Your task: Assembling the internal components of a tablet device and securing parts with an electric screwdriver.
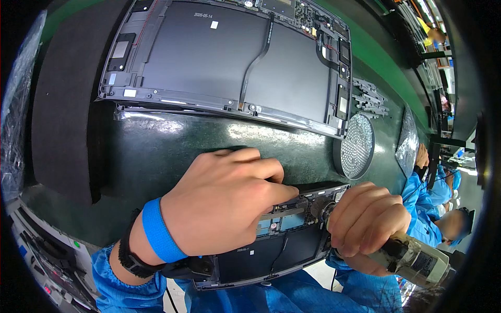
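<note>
- Has the opened laptop base [308, 254] partly beneath the left hand [224, 198] and just left of the right hand [368, 221].
- Bends the left hand over its far side; cannot tell of any pinch, with fingertips partly hidden.
- Wraps the right hand tightly round an electric screwdriver [425, 264], nose at the base's upper right part.
- Has a larger laptop base [198, 57] well beyond both hands.

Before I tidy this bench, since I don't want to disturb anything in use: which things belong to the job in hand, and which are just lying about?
Job in hand:
- near chassis, under the left hand
- power tool, in the right hand

Apparently lying about, untouched:
- far chassis
- round dish, possibly needed
- strips
- dark block
- clear plastic
</note>
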The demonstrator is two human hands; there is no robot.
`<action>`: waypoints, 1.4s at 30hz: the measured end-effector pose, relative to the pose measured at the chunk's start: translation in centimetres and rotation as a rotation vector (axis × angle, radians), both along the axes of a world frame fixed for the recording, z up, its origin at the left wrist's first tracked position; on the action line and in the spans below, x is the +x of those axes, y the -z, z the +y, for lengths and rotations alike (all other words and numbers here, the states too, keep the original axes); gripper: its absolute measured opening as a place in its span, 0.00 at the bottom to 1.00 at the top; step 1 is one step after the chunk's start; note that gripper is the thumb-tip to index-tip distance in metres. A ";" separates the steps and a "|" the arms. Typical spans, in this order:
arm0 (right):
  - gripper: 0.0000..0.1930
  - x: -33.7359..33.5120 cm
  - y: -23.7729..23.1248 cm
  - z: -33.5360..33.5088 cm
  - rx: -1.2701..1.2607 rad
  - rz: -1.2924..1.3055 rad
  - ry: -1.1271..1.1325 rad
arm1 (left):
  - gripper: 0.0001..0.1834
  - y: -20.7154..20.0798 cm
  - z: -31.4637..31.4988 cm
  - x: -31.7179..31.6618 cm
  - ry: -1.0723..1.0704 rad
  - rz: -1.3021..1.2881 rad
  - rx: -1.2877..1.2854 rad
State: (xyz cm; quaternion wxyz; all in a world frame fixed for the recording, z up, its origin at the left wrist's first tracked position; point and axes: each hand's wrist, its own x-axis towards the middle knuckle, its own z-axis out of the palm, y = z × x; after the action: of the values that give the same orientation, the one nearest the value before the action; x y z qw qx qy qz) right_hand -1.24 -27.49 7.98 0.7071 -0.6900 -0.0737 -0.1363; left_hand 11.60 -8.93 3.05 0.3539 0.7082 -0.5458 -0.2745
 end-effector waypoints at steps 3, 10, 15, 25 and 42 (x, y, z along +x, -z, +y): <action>0.10 0.0 0.1 0.2 0.003 -0.010 0.014 | 0.21 0.1 0.1 0.0 -0.001 0.000 -0.003; 0.10 0.1 0.8 0.1 0.066 -0.093 -0.004 | 0.21 0.1 0.0 -0.2 -0.001 0.001 -0.006; 0.10 0.0 0.4 -0.2 0.028 -0.048 -0.036 | 0.21 0.0 0.1 -0.1 -0.002 0.003 0.001; 0.11 -0.1 0.4 -0.2 0.007 -0.023 -0.024 | 0.20 -0.1 0.0 0.0 0.009 0.006 0.023; 0.10 0.1 0.3 0.2 -0.013 -0.053 -0.021 | 0.21 -0.2 0.1 0.0 0.010 0.002 0.032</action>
State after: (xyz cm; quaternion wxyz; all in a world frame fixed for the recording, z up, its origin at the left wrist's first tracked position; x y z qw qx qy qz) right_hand -1.11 -27.31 7.64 0.7016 -0.6901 -0.1006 -0.1464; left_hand 11.59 -8.87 3.21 0.3414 0.7108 -0.5446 -0.2856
